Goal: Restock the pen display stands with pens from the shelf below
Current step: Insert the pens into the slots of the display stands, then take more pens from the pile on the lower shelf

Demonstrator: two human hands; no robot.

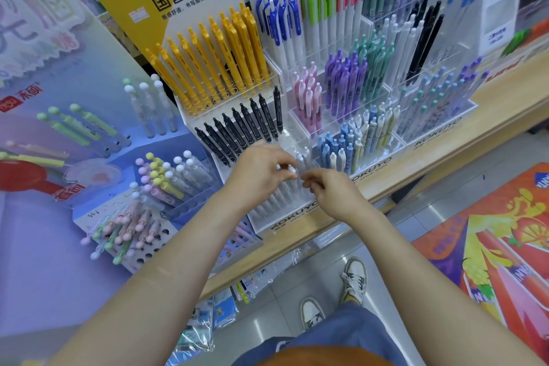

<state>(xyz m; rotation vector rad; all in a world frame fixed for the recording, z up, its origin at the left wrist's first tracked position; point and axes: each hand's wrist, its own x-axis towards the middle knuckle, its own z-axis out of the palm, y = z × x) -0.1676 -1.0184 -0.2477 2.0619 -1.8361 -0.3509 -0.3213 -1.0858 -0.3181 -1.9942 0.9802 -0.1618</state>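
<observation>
At the bottom of the frame, two sneakers (353, 279) stand on the tiled floor. Just above them, plastic-wrapped packets (252, 285) lie on the lower shelf under the wooden desk (490, 104). Both forearms reach up to mid-frame. There the left grip (261, 169) pinches the top of one of the white pens (300, 157), which stand in the front slots of a clear stand (285, 217). The right grip (332, 190), just beside it, has finger and thumb curled tight on the same cluster. Above the hands a row of black pens (237, 131) leans back, with yellow pens (214, 62) behind it. To the left stands a purple display of ball-topped pastel pens (166, 175).
</observation>
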